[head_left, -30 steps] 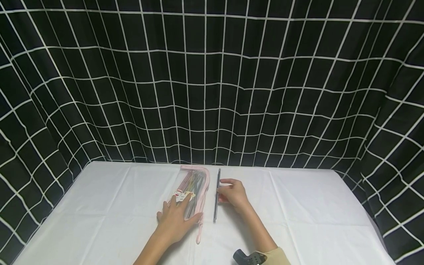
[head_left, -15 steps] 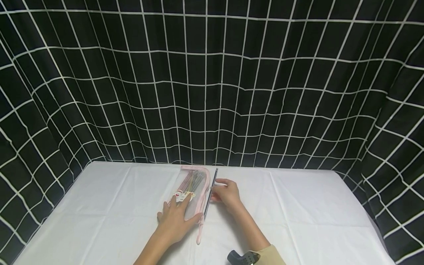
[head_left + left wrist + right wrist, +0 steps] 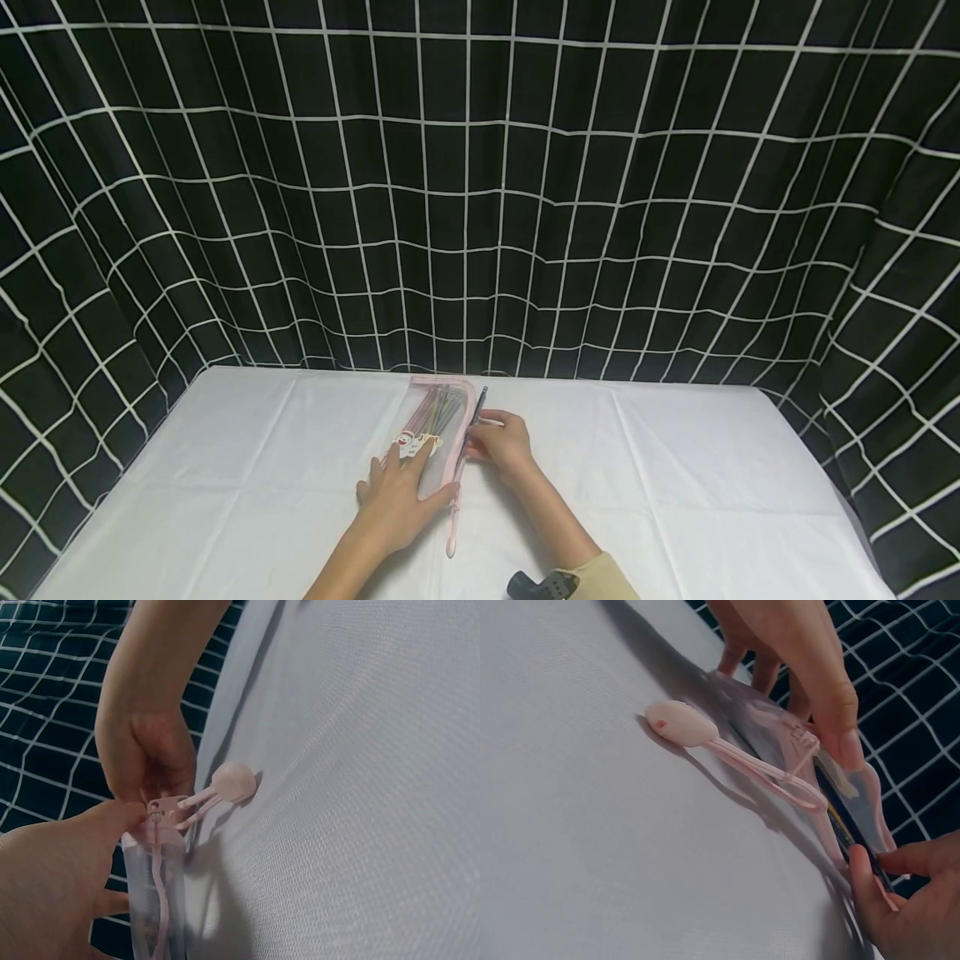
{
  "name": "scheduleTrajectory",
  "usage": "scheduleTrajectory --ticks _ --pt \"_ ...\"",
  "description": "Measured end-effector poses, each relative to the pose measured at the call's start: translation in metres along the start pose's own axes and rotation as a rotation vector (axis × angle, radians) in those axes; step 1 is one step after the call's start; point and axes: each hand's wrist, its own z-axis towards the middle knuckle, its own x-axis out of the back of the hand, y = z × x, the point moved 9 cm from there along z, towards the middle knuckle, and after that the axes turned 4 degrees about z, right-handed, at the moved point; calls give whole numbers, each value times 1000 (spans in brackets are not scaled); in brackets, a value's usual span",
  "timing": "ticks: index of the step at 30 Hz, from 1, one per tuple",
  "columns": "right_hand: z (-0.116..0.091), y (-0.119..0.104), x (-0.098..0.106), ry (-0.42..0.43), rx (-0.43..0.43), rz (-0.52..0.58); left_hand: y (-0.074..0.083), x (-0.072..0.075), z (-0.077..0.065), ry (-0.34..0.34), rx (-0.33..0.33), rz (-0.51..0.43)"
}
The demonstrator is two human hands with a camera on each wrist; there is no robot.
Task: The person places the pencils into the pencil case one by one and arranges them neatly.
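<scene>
A clear pencil case (image 3: 470,410) with pink zip edging lies on the table, pink, yellowish and grey pencils (image 3: 433,408) showing through it. My left hand (image 3: 393,504) rests over its near end, fingers spread across the printed label and thumb (image 3: 840,735) at the zip edge. Between thumb and fingertips my right hand (image 3: 504,446) pinches a dark pencil (image 3: 482,402) at the case's right side. In the right wrist view this pencil's lower part reaches into the unzipped opening. A pale pink pull (image 3: 234,782) hangs from the zip's near end.
A creased white cloth (image 3: 720,467) covers the table. Behind and at both sides hangs a black curtain (image 3: 480,192) with white grid lines. A dark strap-like device (image 3: 543,586) sits at the right sleeve's cuff.
My right hand has moved left with the dark pencil, from apart on the cloth to the case's right edge, the pencil tilting more. My left hand has stayed put on the case.
</scene>
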Motion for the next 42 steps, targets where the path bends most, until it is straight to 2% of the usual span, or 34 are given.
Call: scheduleTrajectory --ticks 16,23,32,42 --pt "-7 0 -8 -15 19 -53 2 1 -1 -2 5 7" --pt "-8 -1 -6 -31 25 -27 1 0 -1 -6 6 12" --pt "-12 -4 9 -19 26 24 1 0 0 5 3 16" --pt "-17 -7 36 23 26 -2 0 -3 0 -10 -4 26"
